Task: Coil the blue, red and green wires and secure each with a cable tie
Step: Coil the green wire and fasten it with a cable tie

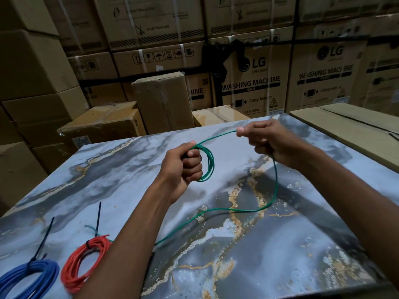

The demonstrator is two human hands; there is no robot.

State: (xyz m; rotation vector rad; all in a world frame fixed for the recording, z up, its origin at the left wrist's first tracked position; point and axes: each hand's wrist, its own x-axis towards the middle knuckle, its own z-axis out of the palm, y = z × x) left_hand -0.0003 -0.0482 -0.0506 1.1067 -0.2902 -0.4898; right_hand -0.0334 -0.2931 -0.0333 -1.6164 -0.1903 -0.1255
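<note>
Tabletop (133, 182): arm hides green wire (275, 190).

Three wires: one blue coil (30, 277) at seven o'clock, one red coil (83, 262) just beside it, and one green wire (275, 190) only partly coiled. Two black cable ties, one on the blue coil (44, 240) and one on the red (98, 219). Two hands: left (183, 167), right (269, 141). One marbled bench (280, 255). Two washing machine cartons (252, 83) show at one o'clock.
</note>
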